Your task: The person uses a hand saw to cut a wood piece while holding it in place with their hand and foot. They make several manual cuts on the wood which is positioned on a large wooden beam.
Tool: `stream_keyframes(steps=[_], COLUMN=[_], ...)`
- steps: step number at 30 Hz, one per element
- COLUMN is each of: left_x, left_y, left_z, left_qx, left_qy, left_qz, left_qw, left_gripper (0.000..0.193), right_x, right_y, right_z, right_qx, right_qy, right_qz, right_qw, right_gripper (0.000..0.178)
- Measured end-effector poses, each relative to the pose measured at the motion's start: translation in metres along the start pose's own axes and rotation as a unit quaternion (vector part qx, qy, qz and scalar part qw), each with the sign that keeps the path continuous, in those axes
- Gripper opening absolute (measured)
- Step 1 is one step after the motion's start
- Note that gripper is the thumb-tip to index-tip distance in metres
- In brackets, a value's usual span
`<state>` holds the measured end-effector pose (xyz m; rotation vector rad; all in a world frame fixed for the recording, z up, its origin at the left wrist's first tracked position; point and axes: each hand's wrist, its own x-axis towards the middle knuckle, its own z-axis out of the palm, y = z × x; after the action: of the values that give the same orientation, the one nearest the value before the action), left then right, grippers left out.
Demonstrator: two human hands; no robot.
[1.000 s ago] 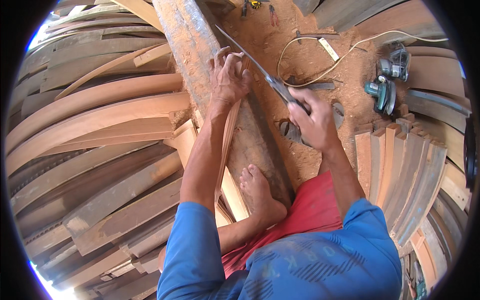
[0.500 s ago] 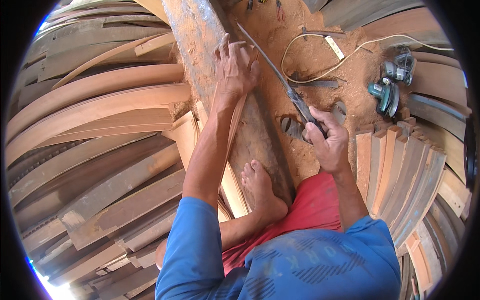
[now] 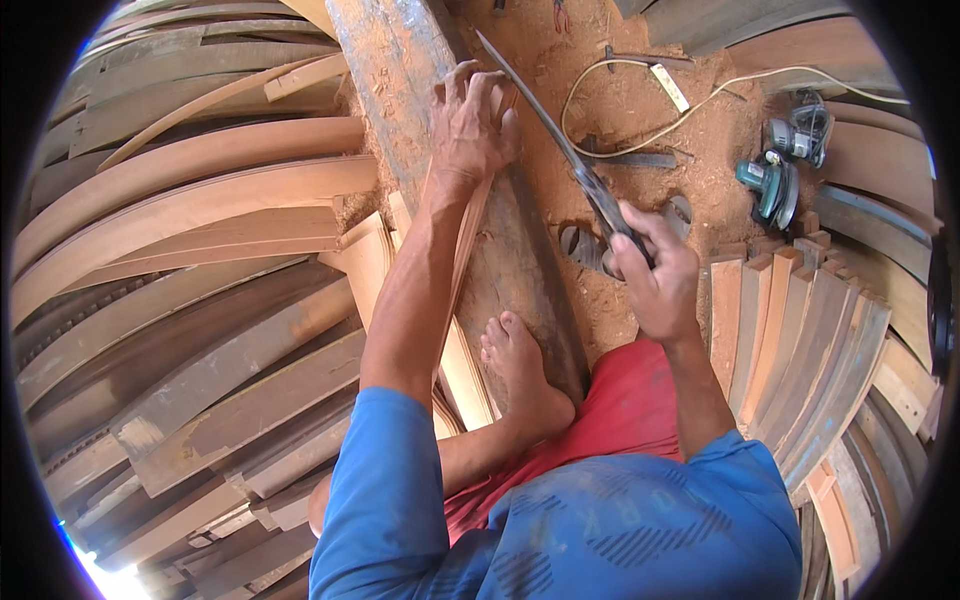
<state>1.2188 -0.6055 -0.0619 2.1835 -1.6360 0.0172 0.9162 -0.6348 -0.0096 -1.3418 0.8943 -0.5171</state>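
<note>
My right hand (image 3: 655,275) is closed round the dark handle of a long narrow blade (image 3: 545,120), which looks like a handsaw seen nearly edge-on. Its tip points away to the upper left, beside my left hand (image 3: 472,125). The fingers of that hand are bent over a thin wooden strip (image 3: 475,222), gripping it against a thick timber beam (image 3: 525,260). My left forearm covers much of the strip. The blade's teeth, if any, cannot be made out. My bare foot (image 3: 515,365) rests on the near part of the beam.
Stacked boards (image 3: 230,330) fill the left side, and short planks (image 3: 800,340) stand at the right. Two green power tools (image 3: 770,188) sit near a white power strip (image 3: 668,88) with a looping cord. Sawdust (image 3: 620,110) covers the ground.
My left hand has shifted slightly, its fingers more bent over the strip. The blade has moved only a little; my right hand keeps its grip on the handle.
</note>
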Motion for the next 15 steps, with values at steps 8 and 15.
stream_keyframes(steps=[8,15], left_x=[0.003,0.005], left_y=[0.0,0.006], left_z=[0.008,0.002], left_qx=[-0.026,-0.028], left_qy=[0.0,-0.018], left_qz=[-0.019,-0.025], left_qw=[0.999,0.999], left_gripper=[0.055,0.059], right_x=[0.081,0.035], right_y=[-0.025,-0.017], right_z=[0.026,0.01], right_qx=[-0.04,0.029], right_qy=[-0.017,0.017], right_qz=[-0.069,-0.035], right_qw=[0.997,0.999], right_gripper=[0.034,0.038])
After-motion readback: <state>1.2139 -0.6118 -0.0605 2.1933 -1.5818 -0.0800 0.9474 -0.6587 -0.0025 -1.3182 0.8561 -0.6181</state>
